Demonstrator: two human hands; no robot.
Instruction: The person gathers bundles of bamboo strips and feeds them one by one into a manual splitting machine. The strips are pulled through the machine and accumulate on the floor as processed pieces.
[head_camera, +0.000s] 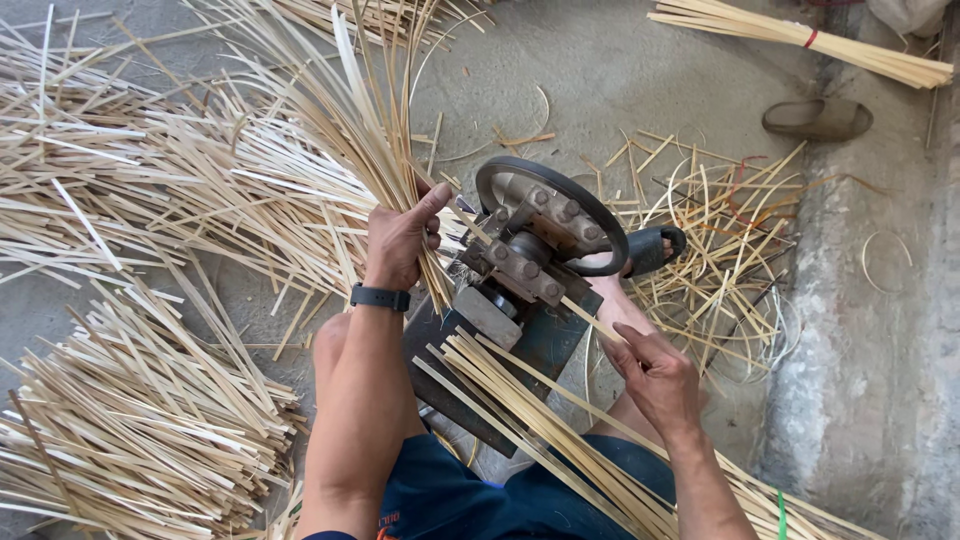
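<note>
My left hand (400, 240), with a dark band on the wrist, grips a thick bunch of pale bamboo strips (350, 110) that fans up and away to the left of a small metal machine (520, 260) with a dark wheel on the floor. My right hand (655, 370) pinches a single thin strip (590, 318) that comes out of the machine's near right side. More long strips (540, 420) lie across my lap beside the machine's dark base plate.
Heaps of cut strips (130, 200) cover the concrete floor to the left. A tangle of curled shavings (720, 230) lies right of the machine. My sandalled foot (650, 250) rests by the wheel. A tied bundle (800, 40) and a loose sandal (818, 118) lie beyond.
</note>
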